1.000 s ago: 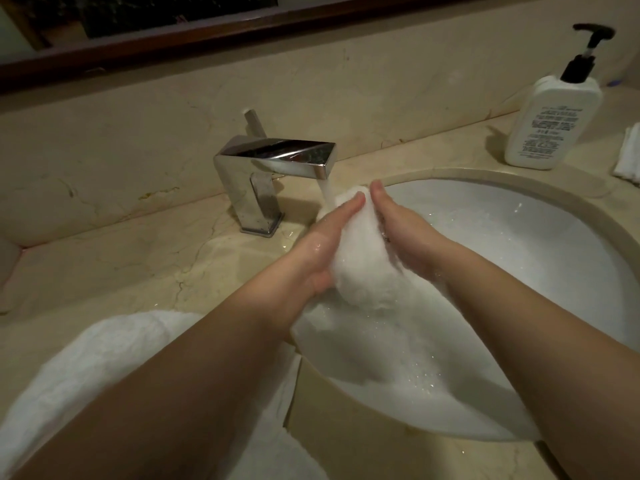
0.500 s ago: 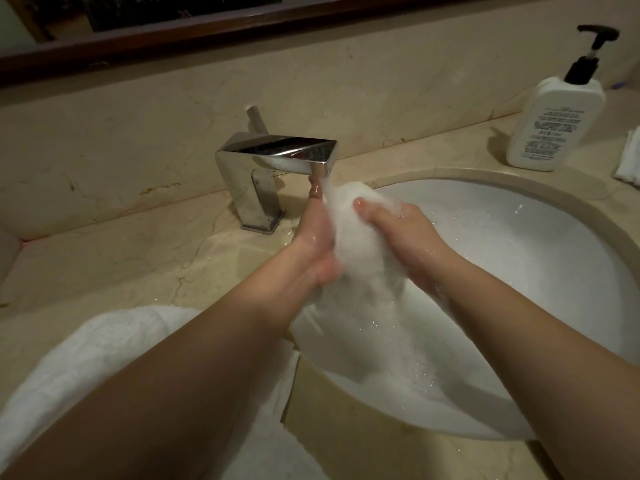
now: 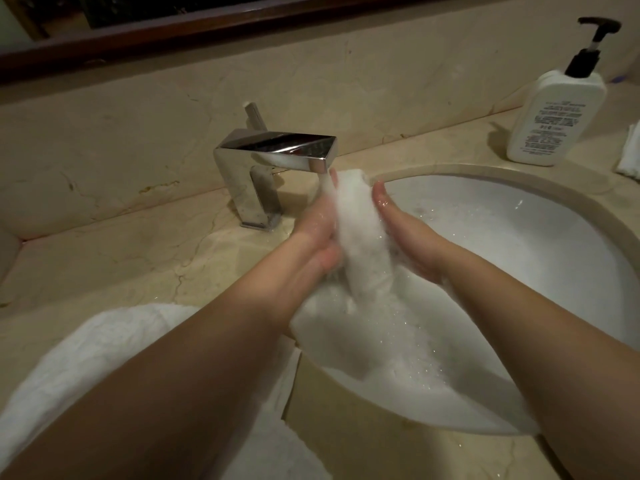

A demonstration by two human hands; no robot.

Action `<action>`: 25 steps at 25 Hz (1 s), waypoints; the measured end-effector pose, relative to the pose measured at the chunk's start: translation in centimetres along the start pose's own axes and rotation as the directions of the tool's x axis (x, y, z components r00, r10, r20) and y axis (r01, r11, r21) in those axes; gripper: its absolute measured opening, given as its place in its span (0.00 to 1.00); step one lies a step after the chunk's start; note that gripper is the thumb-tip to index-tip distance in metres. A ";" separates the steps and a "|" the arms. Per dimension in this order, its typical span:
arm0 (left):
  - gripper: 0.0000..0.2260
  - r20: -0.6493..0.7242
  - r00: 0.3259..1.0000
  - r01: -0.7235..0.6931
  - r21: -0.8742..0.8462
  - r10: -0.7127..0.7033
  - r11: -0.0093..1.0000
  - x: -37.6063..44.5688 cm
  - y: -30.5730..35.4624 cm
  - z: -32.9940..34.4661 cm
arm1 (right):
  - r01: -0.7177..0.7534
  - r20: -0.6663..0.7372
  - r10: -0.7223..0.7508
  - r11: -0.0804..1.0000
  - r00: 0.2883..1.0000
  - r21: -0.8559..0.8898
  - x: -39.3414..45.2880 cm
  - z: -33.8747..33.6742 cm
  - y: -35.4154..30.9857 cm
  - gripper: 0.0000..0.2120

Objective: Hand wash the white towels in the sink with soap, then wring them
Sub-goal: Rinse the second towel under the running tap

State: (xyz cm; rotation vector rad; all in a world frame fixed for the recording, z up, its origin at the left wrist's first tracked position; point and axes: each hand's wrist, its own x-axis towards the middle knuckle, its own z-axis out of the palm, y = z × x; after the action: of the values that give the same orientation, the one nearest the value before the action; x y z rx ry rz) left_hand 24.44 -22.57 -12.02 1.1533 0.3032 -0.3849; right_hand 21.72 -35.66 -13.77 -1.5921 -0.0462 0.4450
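A wet white towel (image 3: pixel 362 237) stands bunched between my palms under the running chrome tap (image 3: pixel 277 157), its lower part trailing into the white sink (image 3: pixel 519 237). My left hand (image 3: pixel 317 233) presses its left side with straight fingers, water running over the fingertips. My right hand (image 3: pixel 405 233) presses the right side, fingers extended upward. A second white towel (image 3: pixel 104 358) lies on the counter at the front left, partly under my left forearm. A white soap pump bottle (image 3: pixel 554 116) stands at the back right.
A beige marble counter (image 3: pixel 138 254) surrounds the sink, with a marble backsplash and a dark wooden mirror frame (image 3: pixel 207 32) above. A folded white cloth (image 3: pixel 632 154) lies at the right edge. Water streams from the spout.
Both hands slid along the towel in a rubbing motion: my right hand's fingers uncurled from the towel's top and now lie straight along its side. The towel bunch stands taller under the stream.
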 end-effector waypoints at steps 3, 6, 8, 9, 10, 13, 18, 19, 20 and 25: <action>0.19 -0.001 0.999 -0.037 -0.011 0.037 0.999 0.1 0.5 -0.3 | 0.031 -0.101 -0.044 0.991 0.994 -0.127 -0.8 0.8 -0.4 0.24; 0.27 0.094 0.996 0.002 0.010 -0.003 1.000 -0.5 0.3 -0.5 | 0.113 -0.255 -0.100 0.993 0.962 0.038 -1.4 1.8 -1.3 0.16; 0.35 0.127 0.989 0.072 0.018 -0.074 0.997 -1.3 -0.1 0.2 | 0.156 -0.313 -0.130 0.986 0.941 0.060 -1.1 2.2 -1.9 0.16; 0.36 0.143 0.986 0.080 0.021 -0.082 0.997 -1.6 -0.4 0.3 | 0.152 -0.342 -0.131 0.988 0.930 0.034 -0.8 2.3 -2.2 0.16; 0.35 0.160 0.984 0.077 0.030 -0.081 0.997 -1.6 -0.8 0.4 | 0.126 -0.364 -0.133 0.991 0.922 -0.043 -0.6 2.3 -2.6 0.17; 0.31 0.220 0.971 0.073 0.100 -0.094 0.992 -2.3 -1.0 0.0 | 0.033 -0.387 -0.111 0.979 0.915 -0.204 -0.2 1.9 -2.8 0.25; 0.24 0.085 0.994 0.058 0.098 -0.066 0.993 -1.0 0.0 -0.4 | -0.004 -0.115 0.016 0.995 0.993 0.103 0.3 2.1 -0.4 0.35; 0.26 0.044 0.997 0.057 0.084 -0.061 0.995 -0.6 0.1 -0.5 | 0.002 -0.058 0.003 0.996 0.998 0.087 0.4 2.2 0.3 0.37; 0.26 0.028 0.998 0.057 0.086 -0.060 0.995 -0.3 0.2 -0.7 | 0.007 -0.027 -0.006 0.999 1.000 0.048 0.3 2.3 0.7 0.39; 0.17 0.005 0.999 0.045 -0.018 -0.045 0.999 0.2 0.6 -1.0 | 0.035 -0.092 -0.045 0.994 0.995 -0.105 -0.6 2.4 1.0 0.23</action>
State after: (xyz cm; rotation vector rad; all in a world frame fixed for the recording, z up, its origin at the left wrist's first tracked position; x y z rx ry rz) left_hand 24.85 -21.42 -11.99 1.1290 0.3286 -0.4231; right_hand 20.22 -33.65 -14.64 -1.7094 -0.0299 0.3404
